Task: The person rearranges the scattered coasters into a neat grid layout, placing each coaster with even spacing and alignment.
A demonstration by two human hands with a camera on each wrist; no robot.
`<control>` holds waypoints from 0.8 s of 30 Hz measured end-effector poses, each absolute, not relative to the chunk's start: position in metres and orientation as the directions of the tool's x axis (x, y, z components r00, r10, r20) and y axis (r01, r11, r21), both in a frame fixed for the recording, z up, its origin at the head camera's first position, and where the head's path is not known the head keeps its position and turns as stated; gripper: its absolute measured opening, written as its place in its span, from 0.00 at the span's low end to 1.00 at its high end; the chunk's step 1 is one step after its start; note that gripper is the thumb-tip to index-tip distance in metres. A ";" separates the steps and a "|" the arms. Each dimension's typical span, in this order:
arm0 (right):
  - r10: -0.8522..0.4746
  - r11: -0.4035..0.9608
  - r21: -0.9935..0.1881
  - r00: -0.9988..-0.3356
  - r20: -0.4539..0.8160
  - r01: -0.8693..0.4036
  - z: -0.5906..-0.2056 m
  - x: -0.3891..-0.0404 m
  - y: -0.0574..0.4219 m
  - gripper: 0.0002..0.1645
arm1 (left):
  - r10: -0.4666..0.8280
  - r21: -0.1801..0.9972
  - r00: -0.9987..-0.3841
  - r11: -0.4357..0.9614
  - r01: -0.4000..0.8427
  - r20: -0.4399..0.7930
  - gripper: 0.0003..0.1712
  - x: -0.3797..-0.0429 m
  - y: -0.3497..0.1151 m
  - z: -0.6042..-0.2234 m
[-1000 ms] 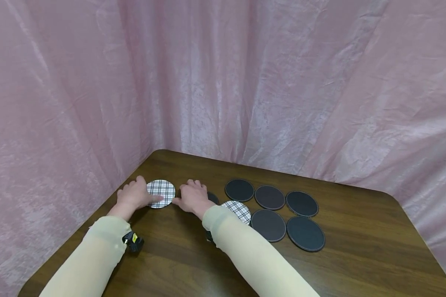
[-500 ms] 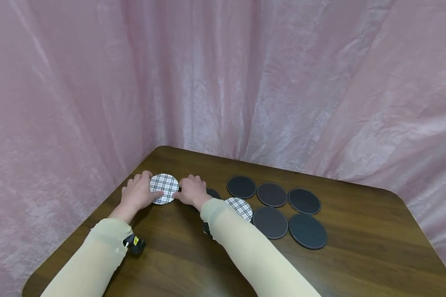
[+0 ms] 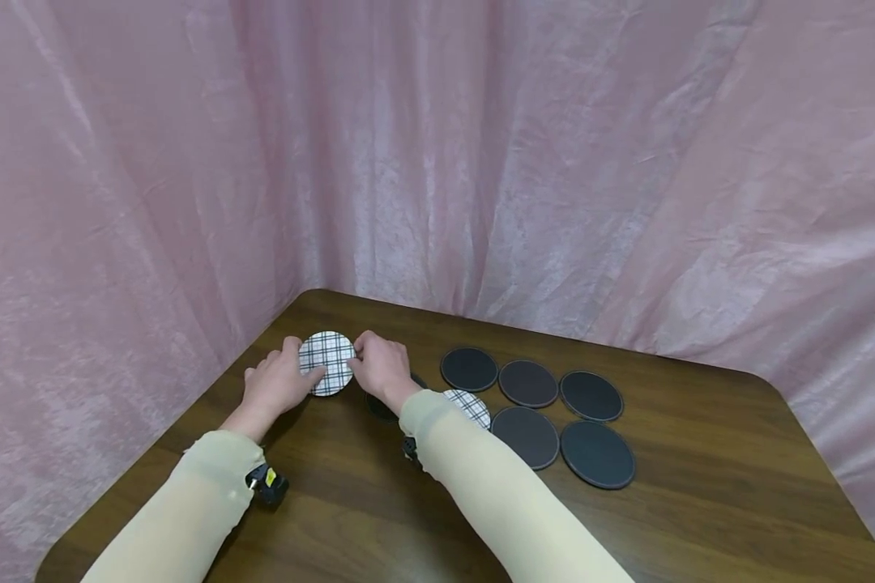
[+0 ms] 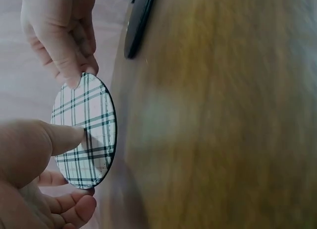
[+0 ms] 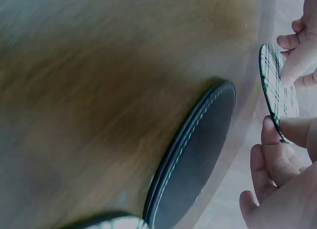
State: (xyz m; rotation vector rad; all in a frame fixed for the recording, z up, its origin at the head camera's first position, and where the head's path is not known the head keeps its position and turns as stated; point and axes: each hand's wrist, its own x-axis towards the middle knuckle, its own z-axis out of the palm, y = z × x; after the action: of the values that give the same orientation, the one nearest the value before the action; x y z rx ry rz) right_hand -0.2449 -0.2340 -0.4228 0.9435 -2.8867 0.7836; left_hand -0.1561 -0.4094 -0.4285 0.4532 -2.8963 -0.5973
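Observation:
A round coaster (image 3: 327, 356) with a white and dark plaid face is held up between both hands near the table's far left corner. My left hand (image 3: 273, 385) grips its left side, thumb lying across the plaid face and fingers behind, as the left wrist view shows. On the opposite edge, my right hand (image 3: 381, 368) pinches the rim between thumb and forefinger. The coaster's thin dark edge shows in the left wrist view, where it stands tilted. A dark coaster (image 5: 193, 160) with a stitched rim lies close by the right hand, partly hidden by it in the head view.
Several dark round coasters, among them a black one (image 3: 470, 369) and a brownish one (image 3: 525, 437), lie in rows right of the hands. A second plaid coaster (image 3: 469, 405) is partly covered by the right sleeve. Pink curtains (image 3: 437, 162) hang behind the wooden table (image 3: 714, 470).
The plaid coaster has risen and shifted slightly right and away. The right hand has moved in from beside it and now pinches its edge; the left hand has followed along.

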 end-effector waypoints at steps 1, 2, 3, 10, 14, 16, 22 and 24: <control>-0.544 0.693 -0.469 -0.824 0.159 -0.548 -0.422 -0.247 -0.232 0.15 | -0.319 0.406 -0.943 0.877 -0.257 0.092 0.42 -0.158 -0.407 -0.428; -0.536 0.691 -0.480 -0.829 0.161 -0.540 -0.422 -0.249 -0.230 0.15 | -0.317 0.405 -0.943 0.879 -0.252 0.100 0.42 -0.160 -0.405 -0.427; -0.529 0.688 -0.494 -0.834 0.161 -0.532 -0.422 -0.251 -0.227 0.15 | -0.314 0.404 -0.943 0.881 -0.246 0.109 0.42 -0.162 -0.403 -0.426; -0.474 0.656 -0.580 -0.861 0.182 -0.484 -0.417 -0.266 -0.209 0.16 | -0.305 0.422 -0.940 0.880 -0.216 0.155 0.37 -0.181 -0.386 -0.417; -0.441 0.648 -0.589 -0.868 0.226 -0.483 -0.426 -0.282 -0.200 0.17 | -0.285 0.419 -0.944 0.887 -0.194 0.168 0.37 -0.192 -0.376 -0.414; -0.426 0.653 -0.591 -0.875 0.230 -0.474 -0.426 -0.285 -0.195 0.18 | -0.276 0.412 -0.947 0.892 -0.187 0.167 0.37 -0.197 -0.371 -0.413; -0.393 0.701 -0.547 -0.888 0.240 -0.458 -0.416 -0.284 -0.176 0.18 | -0.248 0.401 -0.956 0.901 -0.167 0.159 0.38 -0.211 -0.353 -0.414; -0.384 0.716 -0.520 -0.885 0.262 -0.465 -0.417 -0.287 -0.171 0.17 | -0.235 0.400 -0.960 0.903 -0.158 0.151 0.39 -0.215 -0.348 -0.415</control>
State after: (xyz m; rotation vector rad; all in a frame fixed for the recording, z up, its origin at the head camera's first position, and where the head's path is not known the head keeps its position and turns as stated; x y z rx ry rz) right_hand -0.2875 -0.1710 -0.4167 0.6923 -2.7840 0.8990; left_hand -0.2152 -0.3475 -0.4146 0.2995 -2.8717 -0.5802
